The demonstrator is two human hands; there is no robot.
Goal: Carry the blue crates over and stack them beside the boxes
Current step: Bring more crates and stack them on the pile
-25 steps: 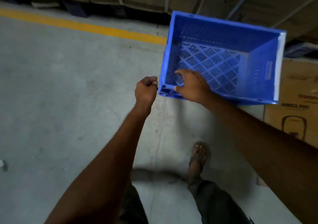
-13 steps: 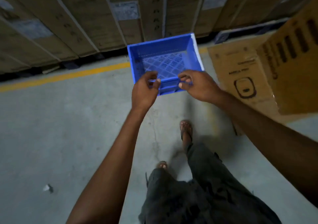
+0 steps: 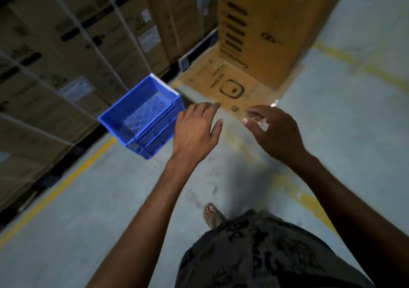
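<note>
Strapped cardboard boxes (image 3: 93,50) stand stacked to the left of the left hand (image 3: 195,130). One tall carton (image 3: 272,22) rises beyond the right hand (image 3: 274,132), with one flat cardboard sheet (image 3: 212,77) at its foot. One blue crate (image 3: 141,117), tilted, sits just left of the left hand, beside the boxes. Both hands are spread, fingers loosely bent, holding nothing.

Blue crate (image 3: 141,115) beside left hand (image 3: 194,130)

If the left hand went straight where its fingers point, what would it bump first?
Probably the flat cardboard sheet on the floor ahead of the left hand, not the blue crate beside it; depth is hard to judge.
</note>
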